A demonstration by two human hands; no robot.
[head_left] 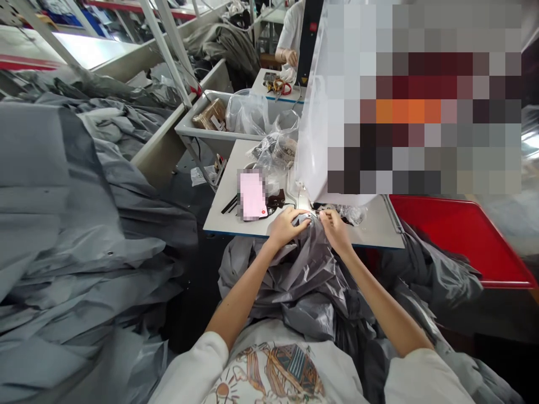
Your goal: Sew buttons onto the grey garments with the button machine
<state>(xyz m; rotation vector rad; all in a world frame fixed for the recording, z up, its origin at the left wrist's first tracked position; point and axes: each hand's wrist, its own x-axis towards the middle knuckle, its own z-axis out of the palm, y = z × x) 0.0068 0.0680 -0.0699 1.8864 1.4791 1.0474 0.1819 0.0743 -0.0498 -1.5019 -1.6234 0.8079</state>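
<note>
Shiny grey fabric (309,269) is bunched over my lap and rises onto the front edge of the white worktable (223,210). My left hand (287,229) is closed on the fabric's upper edge, thumb and fingers pinching it. Just to the right, my right hand (334,229) has its fingers curled in a pinch at the same edge; its exact grip is partly hidden. Between and just beyond my fingertips is the lower metal part of a machine (304,199), whose white body (311,140) stands above the table.
A pink-screened phone (252,195), clear plastic bags (273,154) and small parts lie on the table. A red tray (458,238) stands at right. Grey fabric heaps (84,224) fill the left. Beyond a grey bin (219,134), another person's hand (290,57) is near scissors (282,87).
</note>
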